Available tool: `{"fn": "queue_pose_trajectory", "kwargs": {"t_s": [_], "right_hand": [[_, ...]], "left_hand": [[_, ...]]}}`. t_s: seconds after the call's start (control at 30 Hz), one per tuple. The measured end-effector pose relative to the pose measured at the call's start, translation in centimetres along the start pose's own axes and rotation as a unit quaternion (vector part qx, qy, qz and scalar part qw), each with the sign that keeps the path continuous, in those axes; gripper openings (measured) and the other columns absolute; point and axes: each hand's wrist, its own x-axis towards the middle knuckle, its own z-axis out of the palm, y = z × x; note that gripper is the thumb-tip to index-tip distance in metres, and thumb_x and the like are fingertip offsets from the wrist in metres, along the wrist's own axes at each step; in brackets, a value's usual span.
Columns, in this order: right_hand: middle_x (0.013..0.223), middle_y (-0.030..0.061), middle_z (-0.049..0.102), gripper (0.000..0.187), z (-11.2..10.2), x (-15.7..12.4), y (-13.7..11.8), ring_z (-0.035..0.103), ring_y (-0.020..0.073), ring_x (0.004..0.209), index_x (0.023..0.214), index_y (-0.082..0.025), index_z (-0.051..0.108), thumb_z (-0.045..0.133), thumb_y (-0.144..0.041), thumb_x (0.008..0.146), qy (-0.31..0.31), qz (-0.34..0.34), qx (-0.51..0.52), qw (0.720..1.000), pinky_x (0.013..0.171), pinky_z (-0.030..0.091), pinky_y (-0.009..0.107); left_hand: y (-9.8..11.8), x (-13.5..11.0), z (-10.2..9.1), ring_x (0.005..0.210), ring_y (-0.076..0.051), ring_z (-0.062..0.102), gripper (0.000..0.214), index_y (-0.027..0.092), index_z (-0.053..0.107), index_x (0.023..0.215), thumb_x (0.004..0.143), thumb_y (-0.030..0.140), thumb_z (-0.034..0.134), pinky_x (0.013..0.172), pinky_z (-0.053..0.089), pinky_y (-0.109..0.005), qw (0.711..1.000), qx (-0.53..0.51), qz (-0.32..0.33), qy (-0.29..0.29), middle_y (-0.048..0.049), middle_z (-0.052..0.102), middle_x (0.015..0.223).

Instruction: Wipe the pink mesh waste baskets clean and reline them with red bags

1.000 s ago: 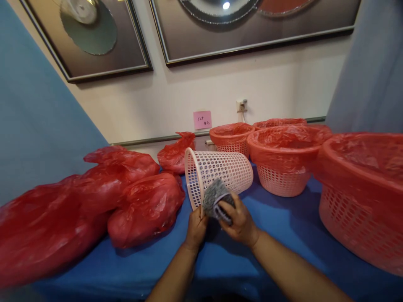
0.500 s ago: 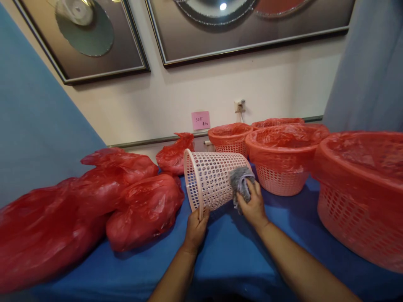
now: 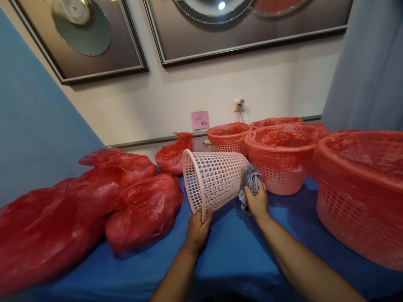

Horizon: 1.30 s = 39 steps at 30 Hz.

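Note:
A pale pink perforated plastic basket [image 3: 218, 178] lies on its side over the blue-covered table [image 3: 229, 251], its wide mouth turned left. My left hand [image 3: 198, 228] is closed on the lower part of its rim. In my right hand [image 3: 258, 200] is a bunched grey cloth [image 3: 249, 184], pressed against the basket near its base on the right. The fingertips under the cloth are partly hidden.
Several tied red plastic bags [image 3: 145, 212] lie to the left. Baskets lined with red bags stand on the right, the nearest basket [image 3: 362, 218] being largest in view. Behind are a wall socket [image 3: 239, 105] and a pink note [image 3: 200, 120].
My right hand has slid the cloth rightward along the basket's side to its base end. My left hand has kept its hold on the rim, and the basket has turned slightly.

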Motion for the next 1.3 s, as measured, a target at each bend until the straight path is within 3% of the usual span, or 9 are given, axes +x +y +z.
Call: {"fn": "queue_pose_trajectory", "kwargs": {"t_s": [0.1,0.23,0.33,0.6,0.77,0.9,1.03,1.17,1.3], "right_hand": [[0.130,0.0172,0.055,0.053,-0.7,-1.2,-1.3,0.058,0.0317,0.123,0.138,-0.017,0.055,0.059,-0.035,0.088,-0.044,-0.116,0.018,0.992,0.106,0.050,0.053],[0.146,0.0157,0.045,0.056,-1.9,-3.8,-4.0,0.058,0.0310,0.126,0.138,-0.023,0.053,0.063,-0.024,0.083,-0.140,-0.329,0.070,0.931,0.102,0.054,0.047],[0.149,0.0150,0.042,0.060,-2.2,-4.3,-4.9,0.058,0.0328,0.127,0.138,-0.025,0.053,0.064,-0.021,0.078,-0.168,-0.382,0.087,0.905,0.100,0.056,0.048],[0.145,0.0145,0.047,0.059,-1.6,-3.8,-4.4,0.058,0.0303,0.127,0.136,-0.024,0.055,0.061,-0.019,0.078,-0.211,-0.340,0.108,0.910,0.103,0.054,0.046],[0.129,0.0168,0.058,0.049,-0.1,-1.0,-1.2,0.061,0.0309,0.120,0.133,-0.017,0.058,0.059,-0.032,0.086,-0.058,-0.099,0.051,0.992,0.104,0.051,0.051],[0.112,0.0162,0.063,0.054,0.6,0.8,0.6,0.063,0.0329,0.108,0.128,-0.013,0.061,0.059,-0.044,0.084,-0.006,0.068,0.016,0.998,0.099,0.051,0.058],[0.134,0.0172,0.054,0.054,-0.6,-1.9,-2.0,0.058,0.0314,0.124,0.138,-0.019,0.054,0.060,-0.034,0.087,-0.097,-0.146,0.037,0.984,0.105,0.051,0.051],[0.151,0.0146,0.040,0.059,-2.1,-5.4,-5.5,0.054,0.0327,0.132,0.141,-0.026,0.052,0.064,-0.028,0.083,-0.208,-0.363,0.098,0.903,0.104,0.053,0.048],[0.145,0.0157,0.046,0.056,-1.3,-4.1,-4.3,0.057,0.0319,0.127,0.139,-0.024,0.055,0.062,-0.028,0.084,-0.158,-0.273,0.071,0.946,0.104,0.053,0.049]], "left_hand": [[0.4,-0.1,0.0,0.102,-0.028,0.070,0.046,0.014,0.072,0.111,0.096,0.051,0.050,0.093,0.054,-0.038,1.000,0.022,0.007,-0.017,-0.0116,0.077,0.108],[1.6,-0.5,0.0,0.090,-0.027,0.071,0.032,0.018,0.074,0.102,0.091,0.041,0.055,0.084,0.055,-0.036,0.996,0.082,0.022,-0.040,-0.0095,0.078,0.100],[3.5,-0.7,0.0,0.078,-0.025,0.070,0.017,0.019,0.072,0.090,0.083,0.028,0.060,0.078,0.055,-0.034,0.992,0.114,0.023,-0.042,-0.0066,0.077,0.086],[5.0,0.6,0.7,0.100,-0.029,0.072,0.041,0.011,0.072,0.115,0.080,0.031,0.065,0.091,0.058,-0.038,0.995,-0.095,0.004,0.042,-0.0106,0.078,0.108],[1.6,0.0,1.2,0.104,-0.030,0.073,0.042,0.012,0.075,0.112,0.089,0.046,0.064,0.097,0.056,-0.042,0.996,-0.057,0.010,0.070,-0.0142,0.078,0.111],[0.8,-0.3,0.8,0.100,-0.028,0.073,0.041,0.014,0.076,0.107,0.092,0.049,0.061,0.093,0.057,-0.040,0.997,-0.018,0.035,0.071,-0.0133,0.078,0.106],[0.9,-0.3,0.4,0.100,-0.028,0.072,0.041,0.016,0.075,0.109,0.095,0.049,0.056,0.092,0.057,-0.038,0.998,0.014,0.046,0.045,-0.0125,0.078,0.108],[0.6,-0.4,0.4,0.092,-0.028,0.072,0.053,0.016,0.076,0.104,0.090,0.062,0.054,0.084,0.057,-0.037,0.995,0.032,0.097,0.021,-0.0115,0.078,0.100],[0.8,-0.5,0.6,0.090,-0.026,0.072,0.046,0.017,0.076,0.107,0.094,0.054,0.053,0.083,0.057,-0.035,0.996,0.038,0.078,0.026,-0.0095,0.078,0.097]]}}
